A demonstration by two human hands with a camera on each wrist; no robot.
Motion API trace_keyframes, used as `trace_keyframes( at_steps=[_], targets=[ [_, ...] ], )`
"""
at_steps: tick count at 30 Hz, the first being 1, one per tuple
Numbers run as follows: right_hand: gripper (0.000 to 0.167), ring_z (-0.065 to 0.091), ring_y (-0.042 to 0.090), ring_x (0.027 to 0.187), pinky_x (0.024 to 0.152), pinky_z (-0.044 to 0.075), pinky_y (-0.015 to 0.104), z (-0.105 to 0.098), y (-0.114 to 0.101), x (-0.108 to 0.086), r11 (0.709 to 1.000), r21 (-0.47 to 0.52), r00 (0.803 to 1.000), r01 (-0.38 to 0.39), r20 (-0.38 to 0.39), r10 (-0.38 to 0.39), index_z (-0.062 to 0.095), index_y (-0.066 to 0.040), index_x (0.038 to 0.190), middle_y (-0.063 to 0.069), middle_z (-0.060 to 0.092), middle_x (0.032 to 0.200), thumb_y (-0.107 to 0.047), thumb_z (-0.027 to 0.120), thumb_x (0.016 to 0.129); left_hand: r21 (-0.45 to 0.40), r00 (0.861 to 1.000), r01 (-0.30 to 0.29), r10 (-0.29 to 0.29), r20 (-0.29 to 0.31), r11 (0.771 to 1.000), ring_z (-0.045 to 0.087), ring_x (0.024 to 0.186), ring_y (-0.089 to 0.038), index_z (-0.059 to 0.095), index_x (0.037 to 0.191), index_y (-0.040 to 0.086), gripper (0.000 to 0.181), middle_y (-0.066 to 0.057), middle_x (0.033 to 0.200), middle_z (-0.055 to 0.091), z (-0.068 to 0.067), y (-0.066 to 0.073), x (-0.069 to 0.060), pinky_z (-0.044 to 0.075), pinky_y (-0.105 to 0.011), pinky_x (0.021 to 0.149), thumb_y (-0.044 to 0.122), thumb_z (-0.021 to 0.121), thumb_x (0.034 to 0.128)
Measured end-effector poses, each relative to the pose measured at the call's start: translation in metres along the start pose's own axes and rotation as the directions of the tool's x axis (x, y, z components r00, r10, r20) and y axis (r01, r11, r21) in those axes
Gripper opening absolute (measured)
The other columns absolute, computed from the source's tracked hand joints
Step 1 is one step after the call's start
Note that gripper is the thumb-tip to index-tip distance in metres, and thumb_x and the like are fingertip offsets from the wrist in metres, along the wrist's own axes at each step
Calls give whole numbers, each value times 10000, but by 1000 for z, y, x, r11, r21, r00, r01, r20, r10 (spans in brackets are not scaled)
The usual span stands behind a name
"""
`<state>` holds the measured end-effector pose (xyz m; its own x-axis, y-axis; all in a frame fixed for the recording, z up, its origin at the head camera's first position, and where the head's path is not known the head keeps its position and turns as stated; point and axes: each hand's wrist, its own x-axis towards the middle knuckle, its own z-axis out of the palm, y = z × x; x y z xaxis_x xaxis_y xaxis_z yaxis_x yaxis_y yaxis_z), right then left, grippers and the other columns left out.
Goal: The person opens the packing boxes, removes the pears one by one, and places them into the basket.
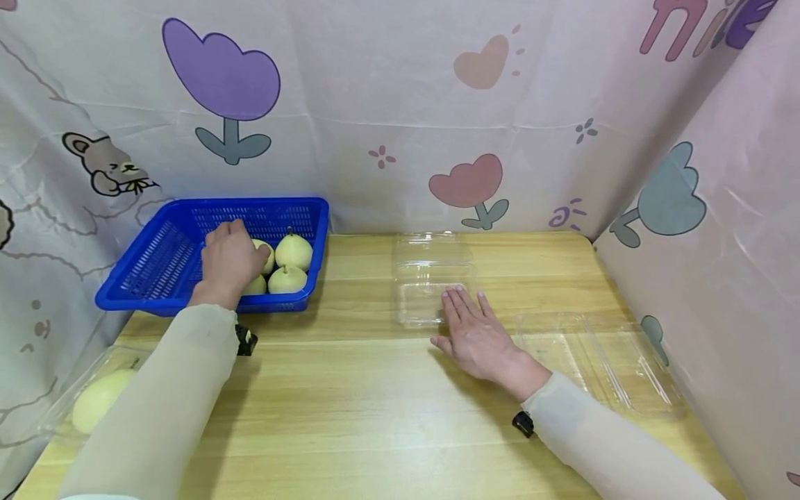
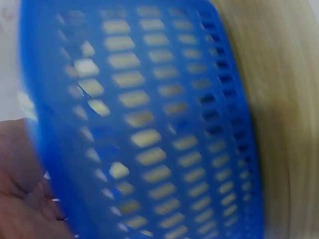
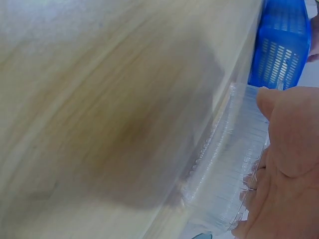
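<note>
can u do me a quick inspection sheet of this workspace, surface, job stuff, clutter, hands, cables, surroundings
Surface: wood-grain table, light-toned.
Job's things: blue plastic basket at the back left, at least four pale yellow pears visible inside; open clear plastic clamshell at the back middle; another open clamshell on the right; clear container at the left edge with a pear in it, partly hidden by the sleeve.
Clutter: nothing seen.
Hands: left hand over the pears in the basket, grip unclear; right hand at the middle clamshell's right edge, fingers straight.
Cables: nothing seen.
Surroundings: printed cloth with flowers and hearts behind the table.
</note>
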<state>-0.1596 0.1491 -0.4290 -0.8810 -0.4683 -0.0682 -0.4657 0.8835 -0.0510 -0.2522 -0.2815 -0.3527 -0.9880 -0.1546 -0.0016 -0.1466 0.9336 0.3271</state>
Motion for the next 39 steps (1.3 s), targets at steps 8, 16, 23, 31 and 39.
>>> trace_keyframes(
  at_steps=[8,16,23,31,39],
  targets=[
    [901,120,398,1624,1315,54,598,-1,13,-4,998,34,998,-59,-7,59,150,51,1649,246,153,1728,-591,440,1087,14,975,-190,190,-118,982,215,1542,-537,287,1585,-134,707,-361,1641,290,11,54,-31,183,-671,1274,310,513,1084],
    [889,138,437,1613,1311,83,616,-5,28,-7,988,72,991,-137,3,137,180,79,1637,277,182,1714,-568,450,1092,143,909,-382,399,-121,913,326,1528,-493,403,1537,-137,645,-347,1593,407,50,79,-67,263,-603,1280,295,560,1085],
    [821,155,477,1598,1305,100,633,-10,46,-13,978,77,981,-192,23,191,187,115,1620,313,192,1698,-499,411,1122,151,925,-354,369,-87,923,275,1555,-499,327,1572,-141,734,-344,1644,325,73,82,-85,236,-648,1275,296,614,1057],
    [850,165,453,1603,1303,126,621,-26,29,-19,991,-4,991,-132,-10,132,179,74,1637,269,149,1711,-479,522,1089,167,909,-357,383,-165,919,313,1546,-479,331,1576,-130,758,-329,1638,355,84,79,-90,230,-649,1270,226,678,1004],
    [787,221,386,1605,1306,184,578,-27,-21,-4,976,-163,989,146,13,-146,267,-1,1648,202,217,1723,-491,522,1087,132,924,-323,342,-169,937,279,1560,-471,308,1591,-119,776,-321,1652,336,83,71,-92,183,-628,1285,204,672,986]
  ],
)
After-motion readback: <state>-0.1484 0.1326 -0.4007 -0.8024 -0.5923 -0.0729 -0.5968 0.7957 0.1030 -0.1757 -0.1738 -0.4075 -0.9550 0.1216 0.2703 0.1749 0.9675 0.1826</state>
